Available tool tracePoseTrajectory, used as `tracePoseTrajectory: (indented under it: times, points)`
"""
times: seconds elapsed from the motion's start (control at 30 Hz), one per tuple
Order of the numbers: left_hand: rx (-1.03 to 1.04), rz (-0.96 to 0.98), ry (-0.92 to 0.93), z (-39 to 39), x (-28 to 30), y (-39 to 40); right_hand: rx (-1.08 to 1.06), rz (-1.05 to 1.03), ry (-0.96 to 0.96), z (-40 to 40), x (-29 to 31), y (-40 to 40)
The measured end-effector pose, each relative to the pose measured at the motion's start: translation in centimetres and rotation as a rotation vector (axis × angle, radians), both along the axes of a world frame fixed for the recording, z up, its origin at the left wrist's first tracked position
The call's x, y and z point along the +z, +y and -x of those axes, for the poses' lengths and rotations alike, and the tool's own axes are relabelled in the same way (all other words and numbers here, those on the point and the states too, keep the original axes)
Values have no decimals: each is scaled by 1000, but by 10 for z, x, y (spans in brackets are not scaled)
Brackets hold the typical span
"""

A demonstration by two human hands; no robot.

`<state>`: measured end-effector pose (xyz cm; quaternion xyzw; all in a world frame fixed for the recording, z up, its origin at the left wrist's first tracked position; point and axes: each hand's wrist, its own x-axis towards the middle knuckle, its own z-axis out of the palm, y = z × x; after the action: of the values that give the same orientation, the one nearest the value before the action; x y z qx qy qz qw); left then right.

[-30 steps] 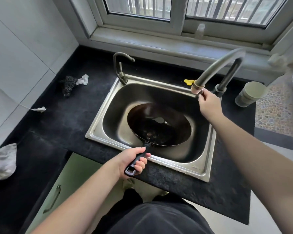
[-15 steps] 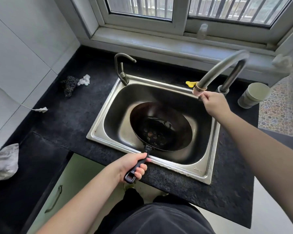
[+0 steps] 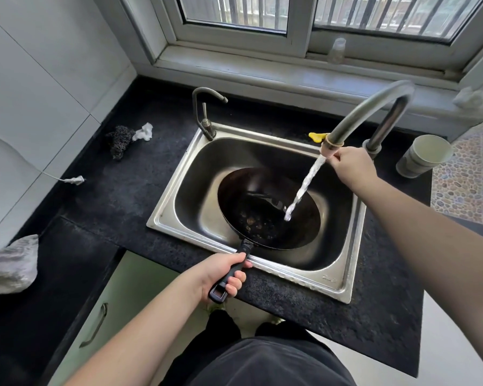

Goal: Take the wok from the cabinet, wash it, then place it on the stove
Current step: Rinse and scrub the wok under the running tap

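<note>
The steel sink [image 3: 343,277] has a tiny mark, too small to read. The left hand [image 3: 223,277] grips the wok [image 3: 268,210] handle. The right hand [image 3: 352,165] pinches the tap [image 3: 365,112] tip; water [image 3: 304,188] pours.

a home kitchen: steel sink [image 3: 343,285], faucet [image 3: 374,107], dark countertop [image 3: 117,196].
</note>
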<state>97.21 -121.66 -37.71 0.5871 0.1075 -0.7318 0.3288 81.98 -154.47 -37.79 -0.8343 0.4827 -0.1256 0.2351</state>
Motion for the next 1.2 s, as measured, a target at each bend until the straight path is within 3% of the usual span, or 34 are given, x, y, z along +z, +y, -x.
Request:
tracePoseTrajectory:
  times: [0.1, 0.23, 0.33, 0.63, 1.2]
  points:
    - [-6, -6, 5, 0, -1, 1, 20, -65, 25, 4, -1, 2]
    - [-22, -4, -6, 0, -2, 1, -89, -90, -172, 28, -7, 37]
    - [-33, -9, -24, 1, -4, 1, -219, -228, -261, 55, -16, 81]
    - [-36, -49, -17, 13, -3, -4, -122, -714, -290, 58, -32, 200]
    - [-76, 27, -4, 10, -10, 9, -258, -1032, -288, -6, -32, 275]
